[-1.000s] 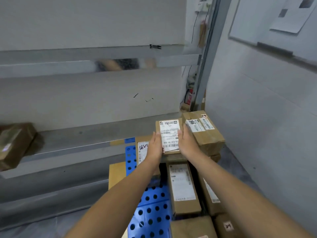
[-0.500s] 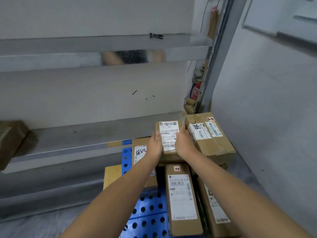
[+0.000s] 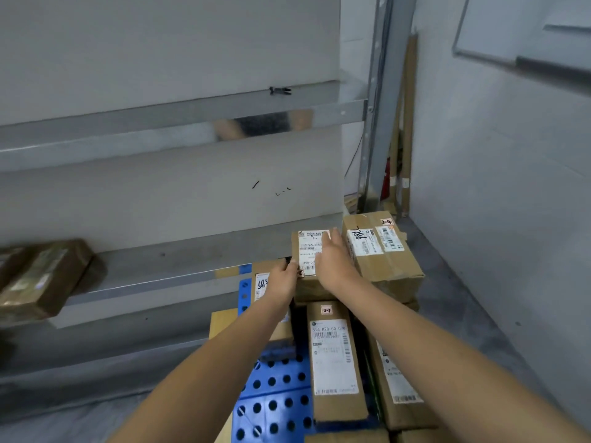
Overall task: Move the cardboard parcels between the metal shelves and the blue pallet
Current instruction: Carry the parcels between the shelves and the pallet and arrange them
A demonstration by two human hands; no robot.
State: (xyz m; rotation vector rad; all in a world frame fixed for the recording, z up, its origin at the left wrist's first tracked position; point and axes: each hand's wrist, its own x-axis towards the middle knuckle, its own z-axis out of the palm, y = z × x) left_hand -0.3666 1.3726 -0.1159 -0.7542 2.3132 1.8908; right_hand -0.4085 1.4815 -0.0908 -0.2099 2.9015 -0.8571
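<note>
parcels on pallet and shelf

between our left hand (image 3: pixel 283 280) and right hand (image 3: pixel 334 266) sits a small labelled parcel (image 3: pixel 307 251), stacked on others. a bigger parcel (image 3: pixel 385 254) lies just right of the right hand. a long parcel (image 3: pixel 335 359) lies flat on the blue pallet (image 3: pixel 271 394), nearer us than both hands. a taped parcel (image 3: pixel 41 276) rests on the metal shelf (image 3: pixel 160 266), far left of the left hand.

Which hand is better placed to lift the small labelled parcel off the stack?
Probably left: the left hand grips the small parcel at its left edge, while the right hand only rests on top.

The brown parcel (image 3: pixel 41 279) at the metal shelf's (image 3: pixel 166 263) left end is smeared by blur and cut off at the left. The left hand's (image 3: pixel 283 281) fingertips vanish behind the small parcel's (image 3: pixel 305 287) left side. The nearest parcels (image 3: pixel 347 439) at the blue pallet's (image 3: pixel 275 394) near edge run off the bottom.
</note>
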